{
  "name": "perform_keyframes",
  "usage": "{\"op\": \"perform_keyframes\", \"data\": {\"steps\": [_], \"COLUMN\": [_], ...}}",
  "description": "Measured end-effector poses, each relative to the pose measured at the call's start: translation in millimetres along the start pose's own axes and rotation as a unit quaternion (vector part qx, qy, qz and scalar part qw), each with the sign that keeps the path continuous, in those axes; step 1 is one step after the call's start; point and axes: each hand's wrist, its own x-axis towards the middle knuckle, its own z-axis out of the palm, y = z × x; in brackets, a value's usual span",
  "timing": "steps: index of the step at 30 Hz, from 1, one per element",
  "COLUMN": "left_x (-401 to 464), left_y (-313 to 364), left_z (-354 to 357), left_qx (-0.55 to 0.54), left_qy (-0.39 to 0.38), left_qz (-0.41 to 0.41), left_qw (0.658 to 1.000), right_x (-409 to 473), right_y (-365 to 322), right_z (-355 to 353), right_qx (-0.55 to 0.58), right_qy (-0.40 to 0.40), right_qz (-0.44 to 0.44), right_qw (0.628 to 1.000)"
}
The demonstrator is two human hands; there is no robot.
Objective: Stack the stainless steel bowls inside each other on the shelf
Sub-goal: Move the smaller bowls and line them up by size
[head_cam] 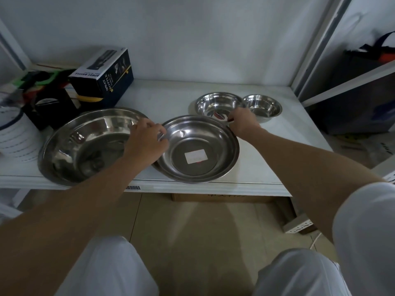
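my left hand (147,138) grips the nine o'clock rim of the medium bowl (197,149) and my right hand (242,122) pinches its one o'clock rim; the large bowl (85,144) touches it at nine o'clock, on the shelf (267,146).

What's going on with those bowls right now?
Both hands, left and right, grip the stickered bowl's rim. Four bowls unstacked. Largest bowl alongside, clear.
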Motion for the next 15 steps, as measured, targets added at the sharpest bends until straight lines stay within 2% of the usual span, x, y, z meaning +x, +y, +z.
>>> {"op": "perform_keyframes", "data": {"steps": [5,11,15], "left_x": [-0.6,-1.5,-2.6], "left_y": [1.1,9.5,19.0], "left_z": [0.4,-0.7,1.0], "left_qx": [0.016,0.052,0.096], "left_qy": [-0.001,0.005,-0.056], "left_qz": [0.0,-0.01,-0.003], "left_qw": [1.0,0.999,0.994], "right_x": [-7.2,-18.3,-28.2], "right_y": [11.7,35.2,44.4], "right_z": [8.8,-6.3,-26.7], "right_qx": [-0.075,-0.077,-0.048], "right_qy": [0.105,0.146,0.18], "right_qz": [-0.063,-0.082,-0.07], "right_qw": [0.99,0.983,0.98]}}
